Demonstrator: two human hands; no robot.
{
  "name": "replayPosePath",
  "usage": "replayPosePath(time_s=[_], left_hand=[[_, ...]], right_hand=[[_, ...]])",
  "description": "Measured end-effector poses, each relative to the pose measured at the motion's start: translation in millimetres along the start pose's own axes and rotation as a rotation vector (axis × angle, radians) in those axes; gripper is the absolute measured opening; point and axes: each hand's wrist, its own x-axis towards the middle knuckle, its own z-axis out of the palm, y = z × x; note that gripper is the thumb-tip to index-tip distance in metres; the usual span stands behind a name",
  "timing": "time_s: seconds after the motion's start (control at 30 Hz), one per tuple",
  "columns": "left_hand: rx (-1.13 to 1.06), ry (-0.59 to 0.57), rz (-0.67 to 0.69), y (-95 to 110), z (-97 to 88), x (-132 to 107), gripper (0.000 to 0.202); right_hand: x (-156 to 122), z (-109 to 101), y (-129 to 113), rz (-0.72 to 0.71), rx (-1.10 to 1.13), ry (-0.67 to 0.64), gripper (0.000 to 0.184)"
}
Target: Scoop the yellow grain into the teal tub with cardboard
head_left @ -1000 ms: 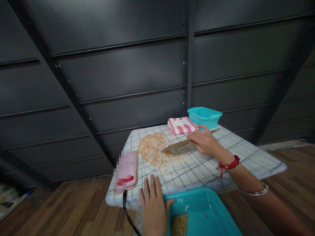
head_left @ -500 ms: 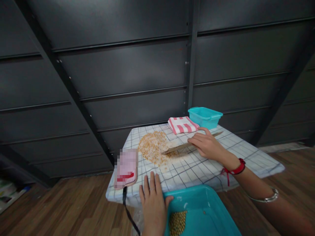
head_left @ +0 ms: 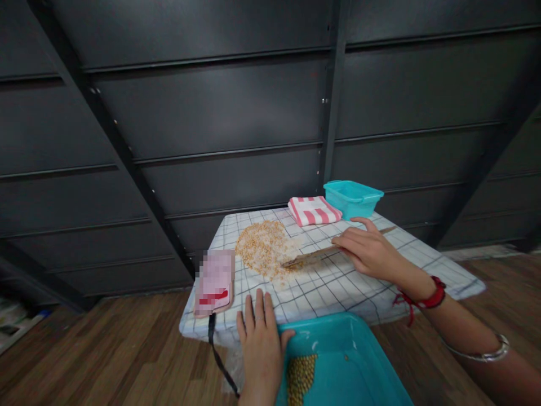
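Observation:
My right hand (head_left: 372,248), wearing a red bracelet, grips a long, flat, brownish strip like a thin wooden slat (head_left: 313,256). Its left end touches the lower right side of a spread pile of yellow kernels mixed with fine whitish grains (head_left: 262,245). The other end sticks out beyond my hand to the right. My left hand (head_left: 261,338) lies with fingers spread on the near edge of the checked tablecloth (head_left: 291,310). Its thumb rests at the left rim of a teal basin (head_left: 359,332), which holds greenish beans (head_left: 301,375) in its left part.
A phone in a pink case (head_left: 216,279) lies at the table's left, with a black strap (head_left: 217,361) hanging down. At the back are a folded pink-and-white striped cloth (head_left: 313,210) and a small turquoise tub (head_left: 355,200). A dark panelled wall (head_left: 236,180) stands behind.
My right hand and the slat have moved a little to the right, and the slat's left end has shifted right along the pile's edge. My left hand stays on the table edge.

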Motion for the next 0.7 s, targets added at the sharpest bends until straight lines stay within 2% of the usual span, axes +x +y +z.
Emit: replayPosePath(time_s=[0.17, 0.33, 0.47, 0.7], left_hand=[[0.030, 0.006, 0.015, 1, -0.8, 0, 0.055], [0.061, 0.001, 0.019, 2, -2.7, 1, 0.056], [0.039, -0.028, 0.013, 3, -3.9, 1, 0.059], [0.038, -0.013, -0.002, 3, -2.3, 2, 0.060]], right_hand=[[-3, -8, -3, -0.018, 0.004, 0.015, 0.026], [-5, -5, -1, 0.022, -0.049, 0.007, 0.029], [-7, -5, -4, -0.008, -0.070, -0.016, 0.030], [-12, -20, -12, -0.035, -0.033, -0.020, 0.030]])
